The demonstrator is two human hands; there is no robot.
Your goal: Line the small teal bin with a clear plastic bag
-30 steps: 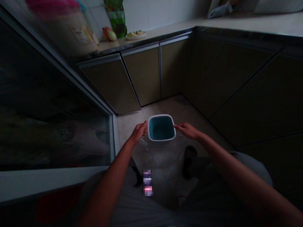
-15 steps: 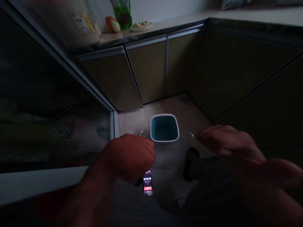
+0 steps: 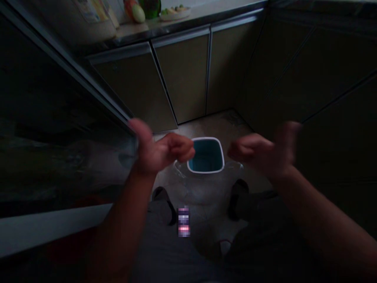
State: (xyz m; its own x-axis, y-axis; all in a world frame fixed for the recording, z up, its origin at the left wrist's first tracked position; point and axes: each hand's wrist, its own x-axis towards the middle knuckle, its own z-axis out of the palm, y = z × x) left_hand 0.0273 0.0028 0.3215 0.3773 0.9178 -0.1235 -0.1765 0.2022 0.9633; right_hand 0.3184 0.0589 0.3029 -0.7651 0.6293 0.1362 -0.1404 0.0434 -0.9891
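A square blue plastic bin with a white rim [image 3: 206, 155] stands on the tiled floor ahead of me, its inside visible from above. A thin clear plastic bag [image 3: 232, 173] lies around its front, reaching up to the rim at both sides. My left hand [image 3: 160, 151] is blurred just left of the bin, fingers curled toward it and thumb raised. My right hand [image 3: 259, 149] is blurred on the right, fingertips a little off the rim. Neither hand shows anything held.
Dark olive cabinets [image 3: 182, 78] wrap around the floor at the back and right, under a countertop [image 3: 147, 29] holding a plate and fruit. A glass door frame [image 3: 126, 122] runs along the left. A lit phone [image 3: 184, 222] lies below the bin, between dark slippers [image 3: 238, 198].
My hands have let go of the bin's sides, swung back toward me and risen over the bag's edges. The view has tilted lower, moving the counter up in the picture.
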